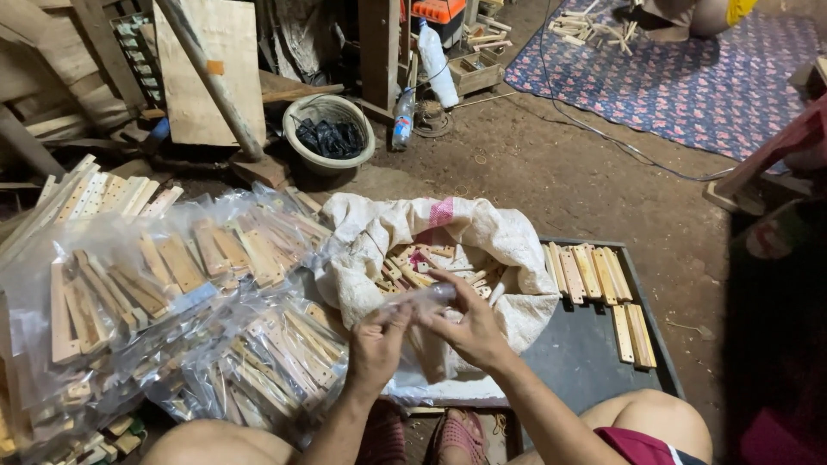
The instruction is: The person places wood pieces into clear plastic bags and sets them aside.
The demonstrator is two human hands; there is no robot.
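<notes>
Your left hand (376, 344) and right hand (469, 327) both pinch a clear, crinkled plastic bag (419, 300), fingers pressed onto its film. The bag hangs between them, just above the open white cloth sack (517, 250) of small pale wooden pieces (413, 269). To your left, a heap of filled clear bags of wooden strips (172, 301) crowds close. To your right, the dark flat tray (586, 344) has bare surface, with loose wooden slats (590, 274) along its far edge.

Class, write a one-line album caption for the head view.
Both hands hold a clear plastic bag over a sack of wooden pieces.
</notes>
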